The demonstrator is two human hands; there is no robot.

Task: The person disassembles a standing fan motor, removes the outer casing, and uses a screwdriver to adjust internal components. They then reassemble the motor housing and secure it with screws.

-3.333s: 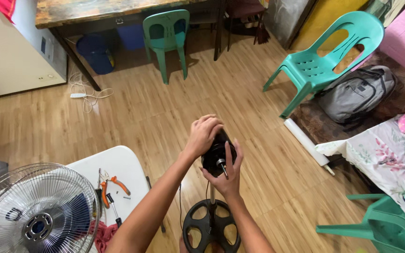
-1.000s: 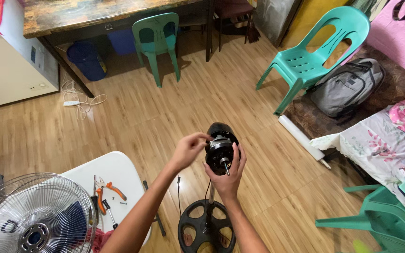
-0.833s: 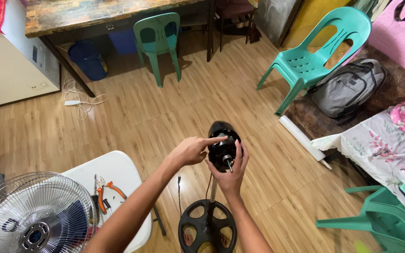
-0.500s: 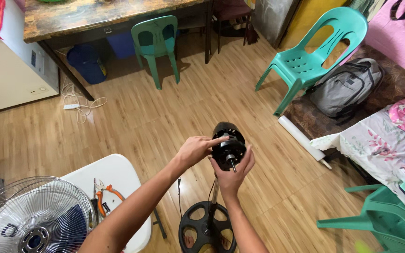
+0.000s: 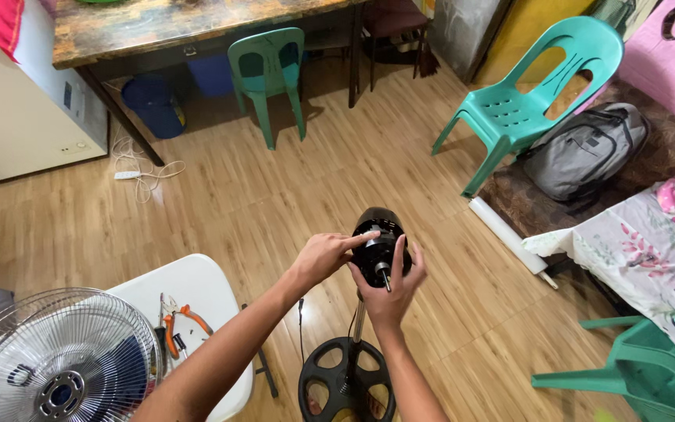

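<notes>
Head view, looking down at wood floor (image 5: 291, 195). Motor (image 5: 380, 244), black, sits atop a metal pole (image 5: 358, 322) rising from a black round base (image 5: 345, 383) with oval cut-outs; short shaft (image 5: 384, 278) protrudes from its front toward camera. Right hand (image 5: 391, 291) cups motor from below, fingers wrapped round lower housing, thumb up on its left side: grasping motor. Left hand (image 5: 323, 258) reaches in from left, fingers loosely curled, index fingertip touching upper left of housing; not closed round anything. Thin black cord (image 5: 301, 328) hangs beside pole. White stool (image 5: 197, 289) at lower left carries orange-handled pliers (image 5: 175, 324) and a small dark tool just beside them, too small to identify. Fan guard (image 5: 48, 359), wire, with blue blades visible inside it, rests against stool, lower left corner. Containers: blue bin (image 5: 154, 105) under wooden table (image 5: 181, 23), contents not visible; second blue box beside it, partly hidden by small green chair (image 5: 269, 70). Grey backpack (image 5: 583, 152) lies zipped on dark low surface at right, contents hidden. Larger teal chair (image 5: 537, 98) stands left of backpack. White cabinet (image 5: 17, 117) at far left, power strip (image 5: 128, 175) with coiled cable on floor beside it. Floral cloth (image 5: 634, 242) at right edge; another teal chair (image 5: 642, 383) at lower right
</notes>
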